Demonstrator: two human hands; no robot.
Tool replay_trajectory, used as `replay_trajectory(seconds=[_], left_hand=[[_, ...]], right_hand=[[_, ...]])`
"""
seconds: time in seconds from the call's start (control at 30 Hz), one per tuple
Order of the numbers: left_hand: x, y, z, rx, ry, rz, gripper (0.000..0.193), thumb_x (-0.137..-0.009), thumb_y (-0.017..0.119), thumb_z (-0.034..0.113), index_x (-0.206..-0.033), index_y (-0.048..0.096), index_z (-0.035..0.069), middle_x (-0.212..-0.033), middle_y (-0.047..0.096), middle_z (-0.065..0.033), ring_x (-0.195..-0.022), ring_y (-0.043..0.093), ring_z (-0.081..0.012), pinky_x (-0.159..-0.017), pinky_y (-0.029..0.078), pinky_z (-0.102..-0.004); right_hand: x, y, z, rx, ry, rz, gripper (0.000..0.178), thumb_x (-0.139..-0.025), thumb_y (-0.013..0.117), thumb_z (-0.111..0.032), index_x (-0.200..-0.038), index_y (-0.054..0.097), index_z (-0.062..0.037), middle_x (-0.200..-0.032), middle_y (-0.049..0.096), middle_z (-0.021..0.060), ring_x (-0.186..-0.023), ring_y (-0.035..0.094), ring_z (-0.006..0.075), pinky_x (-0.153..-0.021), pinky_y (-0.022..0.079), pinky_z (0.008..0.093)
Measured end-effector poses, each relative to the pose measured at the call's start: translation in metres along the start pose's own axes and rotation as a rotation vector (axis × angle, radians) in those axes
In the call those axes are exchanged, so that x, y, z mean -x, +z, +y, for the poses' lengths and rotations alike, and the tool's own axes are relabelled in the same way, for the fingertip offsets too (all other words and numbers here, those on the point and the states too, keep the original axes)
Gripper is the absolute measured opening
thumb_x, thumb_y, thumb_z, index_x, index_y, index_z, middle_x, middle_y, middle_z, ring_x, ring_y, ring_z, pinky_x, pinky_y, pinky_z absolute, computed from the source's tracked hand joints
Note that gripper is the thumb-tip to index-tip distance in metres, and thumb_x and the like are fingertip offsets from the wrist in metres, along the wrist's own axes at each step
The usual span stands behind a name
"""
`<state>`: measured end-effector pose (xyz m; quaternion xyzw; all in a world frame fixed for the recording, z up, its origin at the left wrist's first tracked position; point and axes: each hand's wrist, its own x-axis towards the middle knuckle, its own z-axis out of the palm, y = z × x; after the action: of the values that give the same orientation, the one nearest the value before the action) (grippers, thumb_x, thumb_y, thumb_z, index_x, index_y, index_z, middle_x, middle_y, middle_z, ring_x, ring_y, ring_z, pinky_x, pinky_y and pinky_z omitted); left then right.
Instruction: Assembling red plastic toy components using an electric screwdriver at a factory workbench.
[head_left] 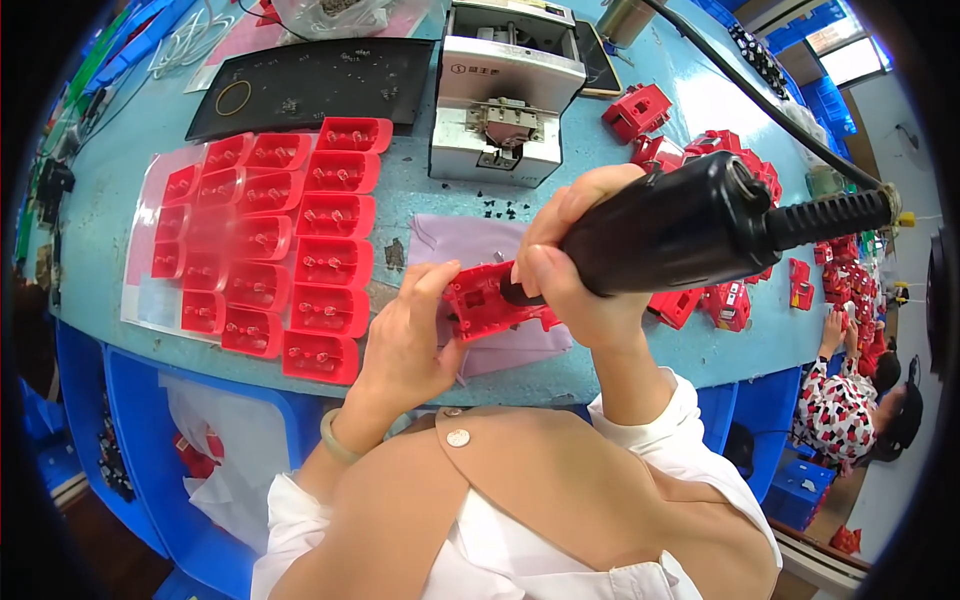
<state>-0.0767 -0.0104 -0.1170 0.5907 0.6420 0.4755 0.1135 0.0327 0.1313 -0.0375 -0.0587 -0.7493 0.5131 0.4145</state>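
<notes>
Well, looking down from the head view, I have one red housing between my two hands, just above the purple cloth. My left hand pinches its left end, thumb below and fingers above. My right hand is wrapped around one black power driver, whose nose is at the housing's right part; I can't tell whether its bit sits in a screw.

Off to my left lie red shells, around nineteen in all: six in the nearest column, the rest blurred partly by glare. Ahead stands one metal machine, with small black screws scattered before it, too tiny to count. One black mat bears one thin ring. More red housings overlap to my right, too crowded to count.
</notes>
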Motion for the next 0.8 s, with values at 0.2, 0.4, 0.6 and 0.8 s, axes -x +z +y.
replay_trajectory(seconds=[0.2, 0.4, 0.6, 0.8], left_hand=[[-0.003, -0.009, 0.008, -0.043, 0.000, -0.003, 0.069, -0.065, 0.071, 0.002, -0.125, 0.038, 0.003, -0.106, 0.054, -0.0205, -0.077, 0.059, -0.0376, -0.061, 0.048, -0.0407], [0.006, -0.019, 0.016, -0.061, -0.078, -0.061, 0.073, -0.066, 0.074, 0.005, -0.127, 0.034, 0.002, -0.108, 0.054, -0.0211, -0.084, 0.059, -0.0363, -0.066, 0.050, -0.0388], [0.005, -0.018, 0.022, -0.065, -0.086, -0.084, 0.074, -0.066, 0.076, 0.006, -0.127, 0.033, 0.001, -0.108, 0.053, -0.0218, -0.089, 0.059, -0.0365, -0.069, 0.050, -0.0384], [0.008, -0.017, 0.018, -0.070, -0.075, -0.071, 0.074, -0.067, 0.075, 0.006, -0.127, 0.032, 0.001, -0.109, 0.053, -0.0224, -0.088, 0.059, -0.0385, -0.068, 0.050, -0.0390]], right_hand=[[-0.007, -0.005, -0.005, -0.132, -0.021, -0.044, 0.040, -0.072, 0.058, 0.009, -0.105, 0.040, -0.0022, -0.063, 0.052, 0.0070, -0.048, 0.051, 0.0144, -0.049, 0.050, 0.0282], [-0.067, -0.013, -0.029, -0.296, -0.195, 0.337, 0.035, -0.076, 0.057, 0.006, -0.108, 0.044, 0.0020, -0.064, 0.053, 0.0075, -0.052, 0.056, 0.0161, -0.054, 0.050, 0.0305], [-0.103, -0.009, 0.017, -0.034, -0.120, 0.320, 0.037, -0.076, 0.059, 0.005, -0.109, 0.044, 0.0041, -0.067, 0.056, 0.0083, -0.052, 0.056, 0.0163, -0.055, 0.050, 0.0315], [-0.093, -0.004, 0.002, -0.093, 0.025, 0.200, 0.036, -0.077, 0.059, 0.005, -0.110, 0.044, 0.0048, -0.068, 0.056, 0.0083, -0.051, 0.055, 0.0161, -0.054, 0.050, 0.0313]])
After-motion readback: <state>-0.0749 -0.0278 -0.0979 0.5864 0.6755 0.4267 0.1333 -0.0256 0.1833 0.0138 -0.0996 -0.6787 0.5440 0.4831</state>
